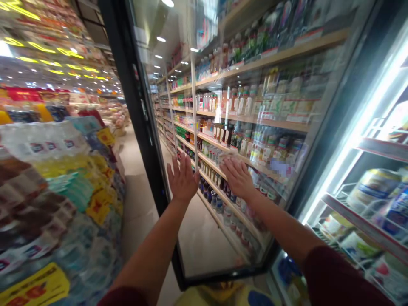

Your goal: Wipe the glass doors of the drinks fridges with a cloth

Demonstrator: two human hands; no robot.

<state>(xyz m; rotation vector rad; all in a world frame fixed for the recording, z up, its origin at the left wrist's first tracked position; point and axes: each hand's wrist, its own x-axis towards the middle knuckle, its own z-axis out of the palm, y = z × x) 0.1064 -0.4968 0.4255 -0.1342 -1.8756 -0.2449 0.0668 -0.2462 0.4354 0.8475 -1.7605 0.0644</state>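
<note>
In front of me a glass cooler door (219, 255) with a black frame stands open. My left hand (182, 178) rests flat against the glass near the door's outer edge, its fingers spread and nothing in it. Farther right, my right hand (236, 176) presses against the same pane with its fingers close together. A pale, crumpled cloth (230, 154) shows past its fingertips; most of it is hidden under the hand. Both forearms reach out from dark red sleeves.
On the right, the lit cooler holds packaged goods on wire shelves (366, 221). Bottle shelves (219, 170) show in the glass. Stacked bottle packs (54, 170) with yellow price signs (38, 284) line the left side of the aisle floor (135, 191). Something yellow (216, 295) lies below the door.
</note>
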